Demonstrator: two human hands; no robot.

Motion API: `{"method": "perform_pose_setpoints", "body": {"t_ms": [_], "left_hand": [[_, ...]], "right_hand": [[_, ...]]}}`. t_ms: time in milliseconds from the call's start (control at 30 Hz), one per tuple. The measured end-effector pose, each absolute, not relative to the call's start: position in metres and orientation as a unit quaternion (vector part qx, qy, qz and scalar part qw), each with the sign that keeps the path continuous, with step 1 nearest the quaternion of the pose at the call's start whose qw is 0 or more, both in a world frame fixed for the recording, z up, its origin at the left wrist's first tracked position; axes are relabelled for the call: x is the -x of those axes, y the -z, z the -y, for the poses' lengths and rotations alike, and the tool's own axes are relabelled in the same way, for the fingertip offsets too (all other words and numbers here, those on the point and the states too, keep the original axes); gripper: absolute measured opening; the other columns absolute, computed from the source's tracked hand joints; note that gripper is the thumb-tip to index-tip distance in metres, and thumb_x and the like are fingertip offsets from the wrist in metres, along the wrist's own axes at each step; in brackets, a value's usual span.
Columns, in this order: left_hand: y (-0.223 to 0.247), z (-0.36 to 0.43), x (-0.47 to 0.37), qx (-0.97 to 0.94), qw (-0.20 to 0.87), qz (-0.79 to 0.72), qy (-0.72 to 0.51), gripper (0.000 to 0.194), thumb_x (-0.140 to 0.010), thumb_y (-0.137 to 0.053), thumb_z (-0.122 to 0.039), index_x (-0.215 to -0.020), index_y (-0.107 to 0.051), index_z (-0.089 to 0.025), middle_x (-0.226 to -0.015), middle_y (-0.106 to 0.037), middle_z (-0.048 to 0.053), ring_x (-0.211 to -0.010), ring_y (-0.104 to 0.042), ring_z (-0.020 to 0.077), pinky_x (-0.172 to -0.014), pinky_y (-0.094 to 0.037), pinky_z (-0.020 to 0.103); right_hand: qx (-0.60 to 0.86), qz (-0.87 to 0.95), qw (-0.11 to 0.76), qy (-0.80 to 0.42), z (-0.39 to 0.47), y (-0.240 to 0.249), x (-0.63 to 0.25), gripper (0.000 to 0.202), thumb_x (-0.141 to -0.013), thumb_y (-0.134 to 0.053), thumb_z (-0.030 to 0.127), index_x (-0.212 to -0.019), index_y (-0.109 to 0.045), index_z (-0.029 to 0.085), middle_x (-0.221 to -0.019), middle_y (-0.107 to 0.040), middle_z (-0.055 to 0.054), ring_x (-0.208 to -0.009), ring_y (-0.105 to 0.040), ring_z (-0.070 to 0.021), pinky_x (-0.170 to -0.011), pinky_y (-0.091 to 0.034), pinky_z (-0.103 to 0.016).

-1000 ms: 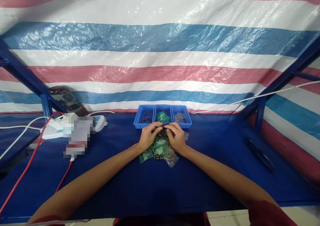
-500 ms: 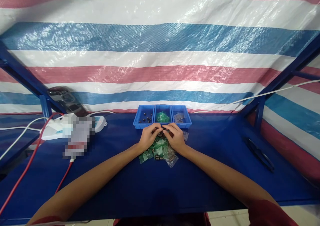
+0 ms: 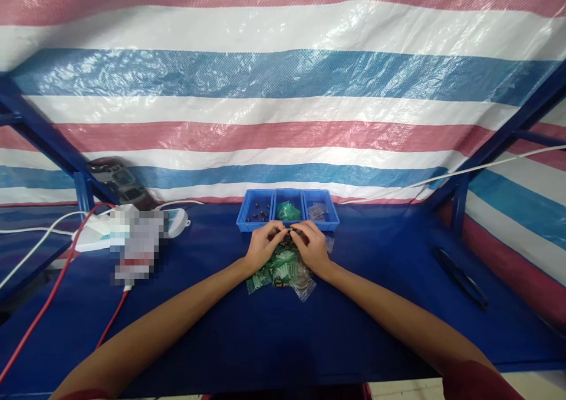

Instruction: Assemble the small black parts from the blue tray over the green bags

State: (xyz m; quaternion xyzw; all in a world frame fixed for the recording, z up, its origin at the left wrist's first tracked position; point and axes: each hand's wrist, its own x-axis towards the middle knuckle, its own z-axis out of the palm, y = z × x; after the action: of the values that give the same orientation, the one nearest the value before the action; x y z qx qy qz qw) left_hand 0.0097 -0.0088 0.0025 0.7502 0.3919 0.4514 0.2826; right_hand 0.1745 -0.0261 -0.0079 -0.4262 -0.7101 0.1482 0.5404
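Note:
My left hand (image 3: 260, 248) and my right hand (image 3: 313, 248) meet over a heap on the table, fingers closed in a pinch and the tips a small gap apart. Small dark bits show at the fingertips, too small to name. Beneath them lie green packets (image 3: 285, 265), clear plastic bags (image 3: 304, 287) and small dark parts, partly covered by my hands. Just behind stand three joined blue bins: the left bin (image 3: 242, 218) has several small dark parts in it, the middle one a green packet (image 3: 289, 211), the right one small clear packets (image 3: 316, 212).
On the left are a white power strip (image 3: 91, 241), a blurred-out object (image 3: 139, 243) and a red cable (image 3: 62, 282). A dark device (image 3: 119, 179) leans at the back. Black glasses (image 3: 460, 277) lie on the right of the blue table (image 3: 375, 329). Striped sheeting hangs behind.
My fingertips have drawn slightly apart over the heap. The whole view has shifted a little downward; the bins and packets stay in place.

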Motion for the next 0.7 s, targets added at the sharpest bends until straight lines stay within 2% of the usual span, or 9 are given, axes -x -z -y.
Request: {"method": "perform_pose_setpoints", "body": {"t_ms": [133,300,567,700], "left_hand": [[-0.0030,0.0093,-0.0102,-0.746,0.286,-0.389,-0.459,0.019,-0.087,-0.053,-0.034,-0.083,-0.053,-0.016,-0.073,-0.056,-0.001,-0.052,-0.046,0.0070,-0.052,-0.036,0.020],[-0.0078,0.0103,-0.0097,-0.751,0.278,-0.387,-0.456,0.017,-0.090,-0.047,-0.033,-0.091,-0.053,-0.017,-0.069,-0.054,-0.002,-0.048,-0.042,0.0066,-0.048,-0.033,0.019],[-0.0051,0.0085,-0.0085,-0.760,0.262,-0.377,-0.460,0.020,-0.091,-0.046,-0.033,-0.091,-0.058,-0.017,-0.084,-0.061,0.003,-0.056,-0.051,0.0084,-0.050,-0.039,0.019],[-0.0004,0.0079,-0.0070,-0.747,0.277,-0.367,-0.479,0.018,-0.090,-0.048,-0.032,-0.089,-0.057,-0.016,-0.077,-0.061,0.002,-0.057,-0.053,0.0097,-0.052,-0.041,0.020]], "right_hand": [[0.425,0.701,0.553,-0.147,0.0267,0.0070,-0.1743,0.019,-0.090,-0.049,0.028,-0.099,-0.063,0.018,-0.087,-0.059,-0.005,-0.066,-0.054,-0.0143,-0.063,-0.046,-0.028],[0.420,0.698,0.559,-0.154,0.0273,0.0070,-0.1741,0.019,-0.090,-0.049,0.028,-0.099,-0.062,0.018,-0.085,-0.057,-0.005,-0.057,-0.050,-0.0117,-0.057,-0.043,-0.026],[0.419,0.698,0.559,-0.157,0.0277,0.0069,-0.1738,0.019,-0.090,-0.049,0.029,-0.098,-0.063,0.018,-0.084,-0.058,-0.005,-0.056,-0.050,-0.0114,-0.055,-0.042,-0.026],[0.419,0.698,0.559,-0.157,0.0282,0.0062,-0.1740,0.020,-0.090,-0.049,0.029,-0.098,-0.063,0.018,-0.084,-0.059,-0.005,-0.056,-0.050,-0.0117,-0.054,-0.043,-0.026]]}}
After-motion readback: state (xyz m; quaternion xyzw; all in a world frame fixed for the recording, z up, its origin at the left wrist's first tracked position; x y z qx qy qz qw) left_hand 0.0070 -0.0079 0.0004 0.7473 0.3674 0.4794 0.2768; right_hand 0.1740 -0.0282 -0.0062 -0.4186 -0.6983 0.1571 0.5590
